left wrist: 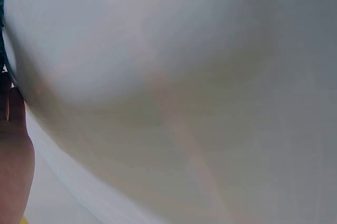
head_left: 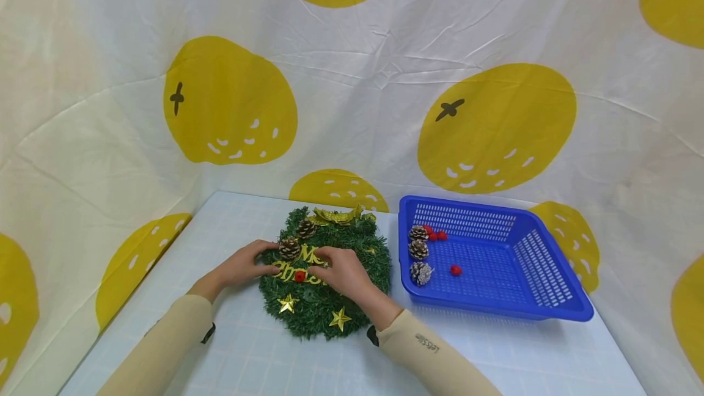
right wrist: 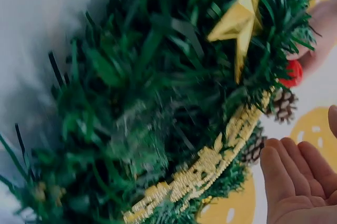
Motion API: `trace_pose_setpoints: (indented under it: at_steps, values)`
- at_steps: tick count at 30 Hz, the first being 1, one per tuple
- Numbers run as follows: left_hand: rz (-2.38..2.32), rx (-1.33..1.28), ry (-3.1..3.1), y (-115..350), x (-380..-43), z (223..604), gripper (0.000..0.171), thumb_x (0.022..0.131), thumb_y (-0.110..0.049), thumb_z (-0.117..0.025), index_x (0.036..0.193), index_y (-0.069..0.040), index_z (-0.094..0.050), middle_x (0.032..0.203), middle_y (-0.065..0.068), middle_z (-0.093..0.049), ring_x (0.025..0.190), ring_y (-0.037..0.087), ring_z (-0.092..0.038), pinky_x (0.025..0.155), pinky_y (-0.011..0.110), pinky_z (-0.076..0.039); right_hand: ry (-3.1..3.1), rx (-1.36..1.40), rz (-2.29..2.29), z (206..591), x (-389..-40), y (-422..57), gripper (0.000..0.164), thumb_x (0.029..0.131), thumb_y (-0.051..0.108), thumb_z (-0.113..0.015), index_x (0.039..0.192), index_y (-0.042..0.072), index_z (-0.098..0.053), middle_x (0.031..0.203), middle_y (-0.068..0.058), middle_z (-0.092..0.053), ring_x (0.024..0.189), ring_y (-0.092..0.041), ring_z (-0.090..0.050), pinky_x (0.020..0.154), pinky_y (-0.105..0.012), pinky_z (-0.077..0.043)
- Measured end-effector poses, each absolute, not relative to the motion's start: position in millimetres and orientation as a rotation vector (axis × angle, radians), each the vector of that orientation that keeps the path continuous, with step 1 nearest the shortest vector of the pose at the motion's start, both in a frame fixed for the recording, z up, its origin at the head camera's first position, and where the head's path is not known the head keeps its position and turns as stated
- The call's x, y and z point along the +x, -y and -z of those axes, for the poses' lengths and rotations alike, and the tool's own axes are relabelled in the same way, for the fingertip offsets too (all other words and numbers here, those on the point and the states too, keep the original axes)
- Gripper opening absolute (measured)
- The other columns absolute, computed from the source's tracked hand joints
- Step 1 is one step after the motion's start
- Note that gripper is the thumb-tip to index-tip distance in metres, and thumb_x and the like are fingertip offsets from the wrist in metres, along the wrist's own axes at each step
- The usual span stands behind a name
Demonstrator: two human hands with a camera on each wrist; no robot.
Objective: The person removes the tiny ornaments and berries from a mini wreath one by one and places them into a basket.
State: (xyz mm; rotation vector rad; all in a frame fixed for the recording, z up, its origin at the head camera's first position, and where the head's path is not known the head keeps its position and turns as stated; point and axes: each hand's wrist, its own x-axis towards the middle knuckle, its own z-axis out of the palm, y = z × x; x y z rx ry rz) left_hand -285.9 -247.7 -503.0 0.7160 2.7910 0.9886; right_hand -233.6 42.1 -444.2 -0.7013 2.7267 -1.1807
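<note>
A green tinsel wreath (head_left: 308,324) lies on the table, with gold lettering (head_left: 305,253) across its middle. A red ball (head_left: 299,275) sits at the lettering, and two pinecones (head_left: 288,248) are on the wreath's upper left. My left hand (head_left: 242,263) rests at the wreath's left edge, thumb and fingers apart beside the lower pinecone. Over the lettering is my right hand (head_left: 345,272); its fingers (right wrist: 279,174) look straight in the right wrist view, with the thumb apart and nothing visible between them. The left wrist view catches only part of the left hand (left wrist: 15,155).
Right of the wreath stands a blue plastic basket (head_left: 495,309), holding several pinecones (head_left: 418,250) and red balls (head_left: 456,270). Gold stars (head_left: 340,319) and a gold bow (head_left: 335,217) decorate the wreath. A patterned white cloth (head_left: 352,127) hangs behind the table.
</note>
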Motion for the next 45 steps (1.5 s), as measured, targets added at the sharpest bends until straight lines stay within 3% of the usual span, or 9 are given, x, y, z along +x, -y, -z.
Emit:
trace_pose_setpoints:
  at_steps: [21, 37, 45]
  values:
    - [-1.008, 0.718, -2.795, 248, -285, 504, 0.065, 0.088, -0.046, -0.071, 0.138, -0.007, -0.053, 0.138, 0.018, -0.051, 0.129, 0.041, -0.044, 0.105, 0.06, -0.036, -2.89, -0.895, 0.92, 461, -241, -23, 0.036, 0.094, 0.03, -0.068, 0.123, 0.009, -0.068, 0.116, -0.004, -0.069, 0.083, -0.009, -0.066, 0.075, -0.026, -0.055]
    - [-1.02, 0.714, -2.787, 246, -285, 501, 0.064, 0.088, -0.042, -0.072, 0.138, -0.008, -0.053, 0.137, 0.017, -0.051, 0.129, 0.04, -0.045, 0.105, 0.059, -0.036, -3.01, -1.04, 0.624, 465, -239, -14, 0.031, 0.093, 0.034, -0.069, 0.117, 0.014, -0.071, 0.11, 0.001, -0.071, 0.085, -0.009, -0.066, 0.076, -0.027, -0.055]
    - [-1.006, 0.717, -2.793, 246, -285, 503, 0.064, 0.089, -0.042, -0.072, 0.138, -0.006, -0.053, 0.138, 0.018, -0.051, 0.129, 0.04, -0.045, 0.105, 0.059, -0.037, -3.029, -1.167, 0.557, 469, -236, -11, 0.018, 0.091, 0.031, -0.071, 0.102, 0.017, -0.073, 0.092, 0.006, -0.069, 0.072, -0.004, -0.061, 0.058, -0.02, -0.048]
